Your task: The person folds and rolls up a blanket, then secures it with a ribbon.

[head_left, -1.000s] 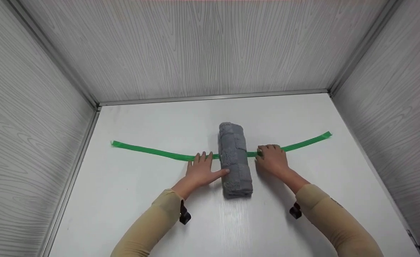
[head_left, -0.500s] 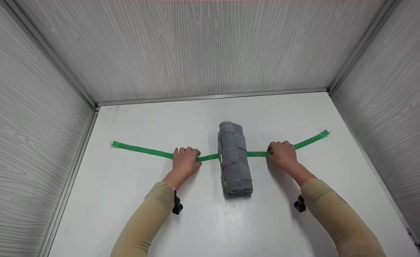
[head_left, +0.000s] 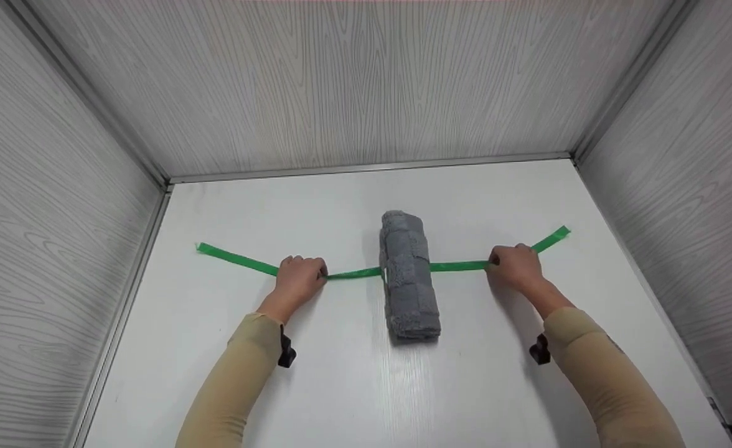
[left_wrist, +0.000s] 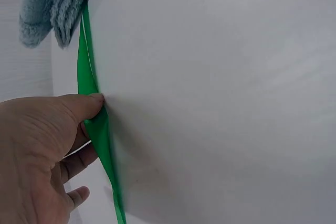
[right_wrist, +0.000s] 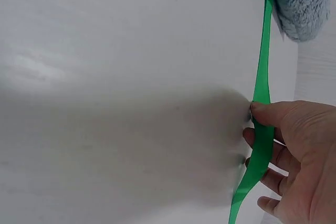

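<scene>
A rolled grey towel lies lengthwise on the white table, with a green ribbon passing beneath it and out on both sides. To the towel's left, my left hand pinches the ribbon between thumb and fingers. My right hand pinches the ribbon's other side, right of the towel. In the left wrist view the ribbon runs under the thumb and over the fingers. The right wrist view has the ribbon lying across several fingers, the thumb pressing on it. Neither hand touches the towel.
The white tabletop is bounded by a grey wood-grain back panel and side panels. Metal strips run along the edges. The ribbon's loose ends lie outward of both hands.
Both hands have moved outward from the towel along the ribbon. The left hand has gone from lying flat with its thumb at the towel to pinching the ribbon. The towel stays in place.
</scene>
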{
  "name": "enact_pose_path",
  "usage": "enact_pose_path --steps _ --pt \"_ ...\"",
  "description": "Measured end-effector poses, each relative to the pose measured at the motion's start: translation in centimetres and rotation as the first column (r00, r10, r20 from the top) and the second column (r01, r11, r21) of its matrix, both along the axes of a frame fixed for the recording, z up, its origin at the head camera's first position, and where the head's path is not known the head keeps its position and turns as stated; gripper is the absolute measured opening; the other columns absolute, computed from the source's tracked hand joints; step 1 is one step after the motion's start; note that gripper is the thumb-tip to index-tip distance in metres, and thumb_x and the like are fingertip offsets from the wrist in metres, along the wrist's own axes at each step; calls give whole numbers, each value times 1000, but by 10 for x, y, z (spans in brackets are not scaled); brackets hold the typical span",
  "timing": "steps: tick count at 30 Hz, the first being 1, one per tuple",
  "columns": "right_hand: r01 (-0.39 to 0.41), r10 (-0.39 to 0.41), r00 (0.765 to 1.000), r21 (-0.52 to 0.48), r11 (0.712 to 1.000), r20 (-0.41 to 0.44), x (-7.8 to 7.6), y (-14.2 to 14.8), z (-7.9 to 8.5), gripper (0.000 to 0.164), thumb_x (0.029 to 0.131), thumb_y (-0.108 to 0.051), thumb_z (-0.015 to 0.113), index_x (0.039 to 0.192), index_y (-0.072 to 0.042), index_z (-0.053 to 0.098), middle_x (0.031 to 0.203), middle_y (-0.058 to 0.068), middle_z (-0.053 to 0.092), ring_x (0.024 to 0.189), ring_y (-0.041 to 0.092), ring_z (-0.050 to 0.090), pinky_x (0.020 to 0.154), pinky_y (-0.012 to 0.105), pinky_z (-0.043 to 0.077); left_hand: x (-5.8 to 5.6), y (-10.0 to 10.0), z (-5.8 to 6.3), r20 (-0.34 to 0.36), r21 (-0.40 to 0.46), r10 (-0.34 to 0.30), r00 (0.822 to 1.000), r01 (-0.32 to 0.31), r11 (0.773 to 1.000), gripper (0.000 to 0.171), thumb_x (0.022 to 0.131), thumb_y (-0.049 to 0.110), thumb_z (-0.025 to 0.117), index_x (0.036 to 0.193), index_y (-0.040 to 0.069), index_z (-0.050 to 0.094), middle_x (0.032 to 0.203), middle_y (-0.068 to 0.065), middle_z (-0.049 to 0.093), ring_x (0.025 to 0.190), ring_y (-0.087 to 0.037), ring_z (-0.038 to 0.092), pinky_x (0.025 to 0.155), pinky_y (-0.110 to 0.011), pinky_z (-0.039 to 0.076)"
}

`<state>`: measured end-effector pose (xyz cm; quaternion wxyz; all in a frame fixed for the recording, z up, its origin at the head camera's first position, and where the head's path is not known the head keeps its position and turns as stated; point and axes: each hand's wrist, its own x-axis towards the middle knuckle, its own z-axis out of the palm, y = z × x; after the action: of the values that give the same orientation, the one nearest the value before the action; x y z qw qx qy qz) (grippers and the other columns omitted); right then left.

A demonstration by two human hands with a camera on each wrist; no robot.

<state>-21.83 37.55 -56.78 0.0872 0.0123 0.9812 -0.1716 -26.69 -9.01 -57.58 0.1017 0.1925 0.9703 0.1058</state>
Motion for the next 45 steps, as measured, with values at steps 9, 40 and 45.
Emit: enact_pose_path --steps 9,40,45 --pt "-13 13 1000 47 999 0 7 45 3 21 96 -14 66 105 4 72 94 18 72 94 44 61 105 64 36 -3 -45 5 -8 33 -5 1000 5 999 12 99 16 68 103 8 75 96 -6 73 94 -32 62 100 -53 44" --pt "30 -59 998 -707 707 -17 -8 -19 140 33 99 -40 70 98 -7 68 88 4 66 88 19 66 90 34 53 -4 -95 63 268 356 100 958 -195 914 14 99 21 67 109 11 66 104 -8 66 88 -25 56 76 -39 47" --pt "-20 -26 998 -757 653 -49 -13 -51 147 32 99 -35 70 101 -3 67 94 10 66 87 21 68 85 30 58 -5 -95 64 129 277 156 979 -186 943 15 97 19 69 99 11 57 95 -7 66 81 -25 55 71 -38 45"
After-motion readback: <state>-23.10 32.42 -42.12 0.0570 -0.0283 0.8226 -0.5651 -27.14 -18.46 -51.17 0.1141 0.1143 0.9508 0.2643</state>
